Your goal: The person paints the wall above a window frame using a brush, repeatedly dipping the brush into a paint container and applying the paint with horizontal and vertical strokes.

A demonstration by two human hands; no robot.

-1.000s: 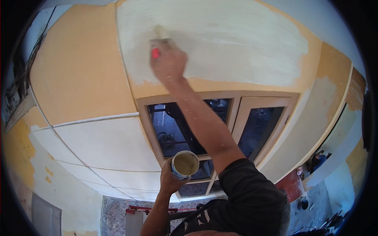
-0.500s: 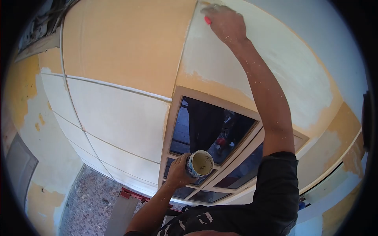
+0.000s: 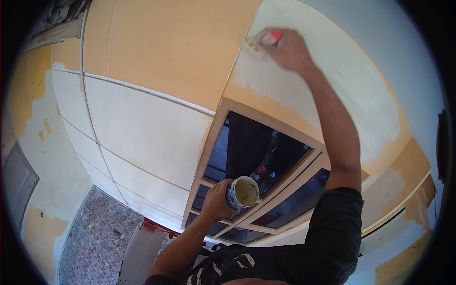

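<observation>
My right hand [image 3: 290, 51] is raised at the upper wall, closed around a paintbrush [image 3: 255, 48] with a red part on its handle. The brush is somewhat blurred, and its bristles are at the white-painted wall patch [image 3: 342, 80], close to the vertical seam beside an orange panel [image 3: 166, 42]. Lower down, my left hand [image 3: 217, 200] grips a paint can [image 3: 245, 192] by its side. The can's open top faces me, showing pale paint coating the inside and dark specks on it. Fingers on the can's far side are hidden.
Below the painted patch is a framed window [image 3: 256, 154] with dark glass. White panels [image 3: 142, 126] and a thin pipe [image 3: 90, 114] lie to the left. A patterned tile floor [image 3: 95, 232] and a grey board with red metal [image 3: 147, 225] are far below.
My right hand has come down with the brush, and the brush has turned so more of its bristles show. The can stays nearly in place; the whole view has shifted slightly.
</observation>
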